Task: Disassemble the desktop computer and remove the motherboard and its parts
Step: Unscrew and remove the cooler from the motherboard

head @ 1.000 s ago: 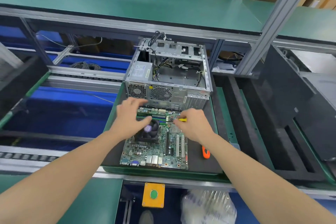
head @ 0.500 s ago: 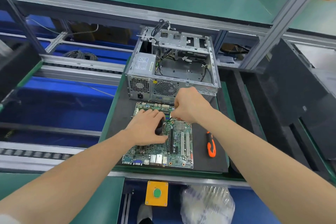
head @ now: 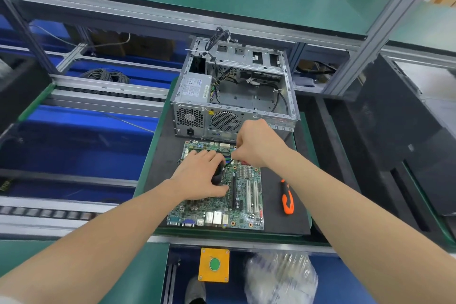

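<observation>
Now: open case [head: 234, 96], board [head: 246, 195] flat just in front of it. Left hand [head: 199, 177], fingers together, presses on cooler [head: 218, 173]; right hand [head: 256, 143] curls round thin driver [head: 229, 163], tip at cooler edge. Step looks like cooler removal; next needs fasteners loosened, then a straight lift.

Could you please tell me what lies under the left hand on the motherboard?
Under the left hand, only the dark right edge of a black cooler fan shows on the motherboard; the palm covers the rest.
</observation>
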A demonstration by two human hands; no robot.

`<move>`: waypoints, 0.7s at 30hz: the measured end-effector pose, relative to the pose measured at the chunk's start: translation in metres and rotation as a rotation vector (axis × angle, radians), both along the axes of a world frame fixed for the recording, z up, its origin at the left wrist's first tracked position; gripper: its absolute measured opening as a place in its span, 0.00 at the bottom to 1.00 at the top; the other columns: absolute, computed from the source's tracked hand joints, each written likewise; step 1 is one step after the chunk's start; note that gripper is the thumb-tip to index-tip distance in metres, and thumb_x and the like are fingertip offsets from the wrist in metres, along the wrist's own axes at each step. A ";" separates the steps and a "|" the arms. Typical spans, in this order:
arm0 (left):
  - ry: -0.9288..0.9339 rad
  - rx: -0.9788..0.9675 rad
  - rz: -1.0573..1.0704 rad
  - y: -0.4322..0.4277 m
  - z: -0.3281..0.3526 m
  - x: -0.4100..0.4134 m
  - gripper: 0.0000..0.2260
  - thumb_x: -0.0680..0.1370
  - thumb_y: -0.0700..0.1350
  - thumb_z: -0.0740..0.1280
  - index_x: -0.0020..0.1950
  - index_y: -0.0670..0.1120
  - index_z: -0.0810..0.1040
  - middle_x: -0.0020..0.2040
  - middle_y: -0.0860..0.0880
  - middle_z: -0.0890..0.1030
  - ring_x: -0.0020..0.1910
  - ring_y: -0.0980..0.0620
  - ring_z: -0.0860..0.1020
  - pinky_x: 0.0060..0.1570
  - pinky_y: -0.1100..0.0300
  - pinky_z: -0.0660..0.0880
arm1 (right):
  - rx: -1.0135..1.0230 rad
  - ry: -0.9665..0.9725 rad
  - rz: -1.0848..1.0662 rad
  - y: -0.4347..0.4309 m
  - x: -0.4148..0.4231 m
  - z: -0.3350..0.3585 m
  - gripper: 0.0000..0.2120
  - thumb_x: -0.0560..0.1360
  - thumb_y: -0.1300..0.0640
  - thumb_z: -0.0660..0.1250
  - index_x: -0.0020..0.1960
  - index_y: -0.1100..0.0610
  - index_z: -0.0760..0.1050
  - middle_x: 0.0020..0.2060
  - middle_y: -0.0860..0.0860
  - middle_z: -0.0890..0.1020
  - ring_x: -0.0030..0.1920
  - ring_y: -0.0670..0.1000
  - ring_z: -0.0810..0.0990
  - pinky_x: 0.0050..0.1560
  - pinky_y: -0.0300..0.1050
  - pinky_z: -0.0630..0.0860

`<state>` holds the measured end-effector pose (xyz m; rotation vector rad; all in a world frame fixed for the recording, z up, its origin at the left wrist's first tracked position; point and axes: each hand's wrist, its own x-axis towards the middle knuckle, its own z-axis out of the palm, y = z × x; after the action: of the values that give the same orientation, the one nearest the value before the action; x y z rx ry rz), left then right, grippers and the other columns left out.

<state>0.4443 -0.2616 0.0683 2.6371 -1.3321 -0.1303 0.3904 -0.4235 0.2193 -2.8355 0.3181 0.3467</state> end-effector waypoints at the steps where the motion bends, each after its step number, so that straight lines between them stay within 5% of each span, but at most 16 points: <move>1: -0.006 0.000 -0.001 0.000 0.000 0.000 0.30 0.69 0.74 0.60 0.61 0.54 0.71 0.48 0.59 0.66 0.47 0.55 0.66 0.51 0.52 0.66 | 0.005 0.010 0.004 0.001 0.000 0.000 0.12 0.71 0.55 0.73 0.33 0.59 0.75 0.23 0.51 0.71 0.27 0.54 0.68 0.28 0.43 0.71; 7: 0.006 0.002 -0.004 0.001 0.001 0.000 0.29 0.69 0.74 0.60 0.61 0.55 0.71 0.48 0.59 0.67 0.48 0.53 0.70 0.53 0.51 0.69 | -0.018 0.049 0.010 0.005 -0.002 -0.006 0.19 0.71 0.56 0.72 0.28 0.57 0.66 0.24 0.51 0.64 0.28 0.53 0.61 0.25 0.40 0.64; 12: 0.004 -0.002 -0.009 0.000 -0.001 0.001 0.30 0.69 0.74 0.60 0.61 0.55 0.71 0.50 0.58 0.70 0.50 0.52 0.72 0.53 0.51 0.69 | -0.018 0.049 -0.001 0.002 -0.002 0.001 0.16 0.72 0.56 0.72 0.30 0.58 0.70 0.24 0.51 0.69 0.27 0.53 0.67 0.28 0.42 0.70; 21: -0.006 0.036 -0.037 0.000 0.000 0.001 0.32 0.71 0.74 0.57 0.69 0.58 0.71 0.51 0.55 0.70 0.51 0.51 0.71 0.55 0.49 0.69 | -0.005 0.035 -0.013 0.000 0.002 0.001 0.16 0.70 0.58 0.73 0.31 0.59 0.67 0.25 0.52 0.68 0.28 0.54 0.65 0.28 0.42 0.67</move>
<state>0.4455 -0.2613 0.0679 2.6449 -1.3931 -0.1533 0.3924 -0.4231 0.2202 -2.8333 0.3447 0.3931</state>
